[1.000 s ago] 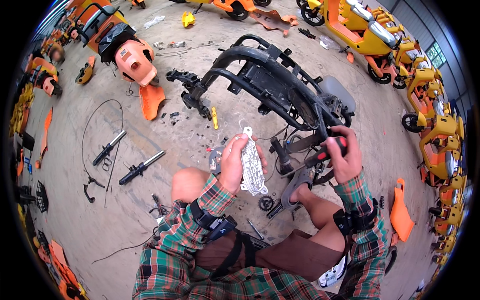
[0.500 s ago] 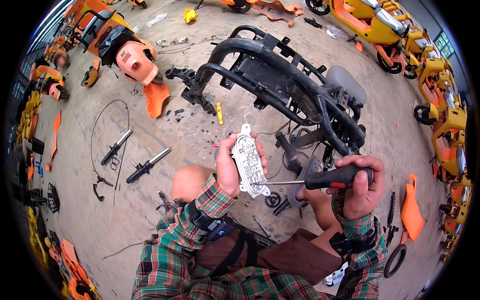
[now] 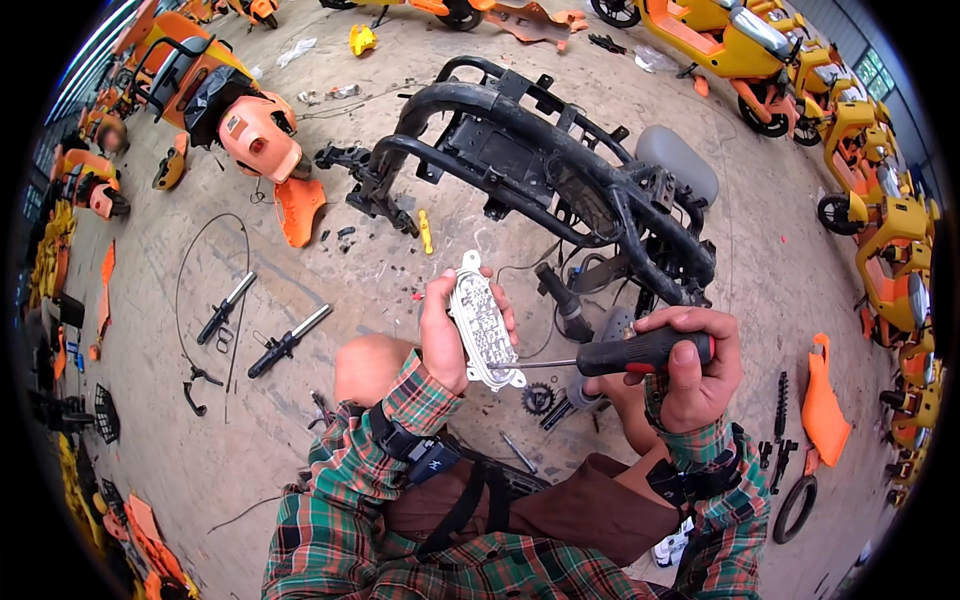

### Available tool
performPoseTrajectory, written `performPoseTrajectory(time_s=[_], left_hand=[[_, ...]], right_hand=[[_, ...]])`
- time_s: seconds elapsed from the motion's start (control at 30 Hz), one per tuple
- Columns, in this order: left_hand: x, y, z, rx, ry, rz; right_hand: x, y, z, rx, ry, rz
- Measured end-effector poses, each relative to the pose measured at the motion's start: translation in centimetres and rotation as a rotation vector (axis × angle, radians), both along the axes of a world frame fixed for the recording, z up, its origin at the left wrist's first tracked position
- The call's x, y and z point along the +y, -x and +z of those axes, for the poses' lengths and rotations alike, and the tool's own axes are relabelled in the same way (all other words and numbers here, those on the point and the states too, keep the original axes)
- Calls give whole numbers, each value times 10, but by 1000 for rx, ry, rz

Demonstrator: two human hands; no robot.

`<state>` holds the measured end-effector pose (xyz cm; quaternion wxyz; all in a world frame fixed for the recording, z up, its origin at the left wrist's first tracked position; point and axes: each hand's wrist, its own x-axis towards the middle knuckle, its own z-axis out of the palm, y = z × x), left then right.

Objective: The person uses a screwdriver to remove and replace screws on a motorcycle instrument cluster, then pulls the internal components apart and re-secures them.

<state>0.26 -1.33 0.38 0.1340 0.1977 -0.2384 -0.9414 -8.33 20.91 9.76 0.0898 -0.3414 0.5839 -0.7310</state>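
My left hand (image 3: 443,335) grips a light unit (image 3: 484,322), an oval white-rimmed piece with a silvery patterned face and small mounting tabs at its ends. My fingers wrap round both of its long sides. Closed round the black-and-red handle of a screwdriver (image 3: 640,353) is my right hand (image 3: 700,372). The screwdriver lies almost level, and its thin shaft points left. Its tip meets the lower part of the light unit's face; whether it sits in a screw or a gap is too small to tell.
A black scooter frame (image 3: 540,160) stands just ahead. On the concrete lie two shock absorbers (image 3: 290,342), a yellow-handled tool (image 3: 425,232), a sprocket (image 3: 538,399) and an orange panel (image 3: 824,415). Orange scooters (image 3: 262,135) stand at the left, yellow scooters (image 3: 700,45) at the right.
Both hands, with the light unit and screwdriver, appear slightly further left in the picture. The whole scene has shifted a little too. The screwdriver tip stays at the light unit's lower part.
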Motion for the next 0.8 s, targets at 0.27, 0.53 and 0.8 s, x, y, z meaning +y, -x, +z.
performPoseTrajectory(time_s=[0.27,0.53,0.8], left_hand=[[-4,-2,-3,-64,104,49],[-10,-5,-13,-127,224,87],[-13,-9,-9,-173,213,92]], right_hand=[[0,2,1,195,-106,43],[-9,15,12,426,-261,105],[-14,1,8,404,-365,-36]])
